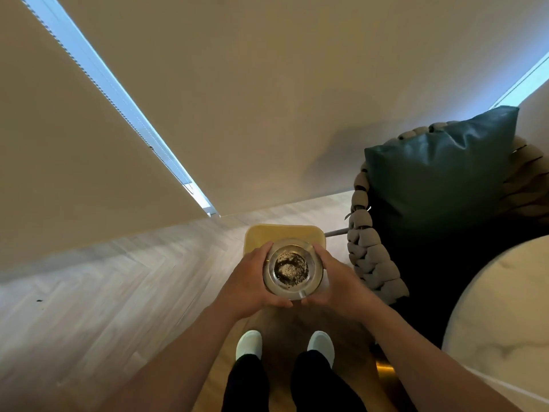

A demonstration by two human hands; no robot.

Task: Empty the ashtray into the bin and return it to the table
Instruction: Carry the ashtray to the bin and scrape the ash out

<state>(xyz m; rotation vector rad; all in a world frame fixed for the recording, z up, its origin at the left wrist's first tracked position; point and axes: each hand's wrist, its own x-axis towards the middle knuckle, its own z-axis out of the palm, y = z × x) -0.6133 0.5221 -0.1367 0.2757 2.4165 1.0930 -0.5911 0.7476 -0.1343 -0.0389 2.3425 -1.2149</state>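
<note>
Ashtray (pixel 292 269) upright, ash inside | cupped between left hand (pixel 249 283), right hand (pixel 335 280) | fingers curled around rim

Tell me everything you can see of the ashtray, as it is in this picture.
The ashtray is round and looks like clear glass, with a thick rim and a notch at its near edge. Dark and pale ash fills its middle. It is held upright and about level, above a yellow bin. The left hand grips its left side and the right hand its right side, thumbs meeting at its near edge.
</note>
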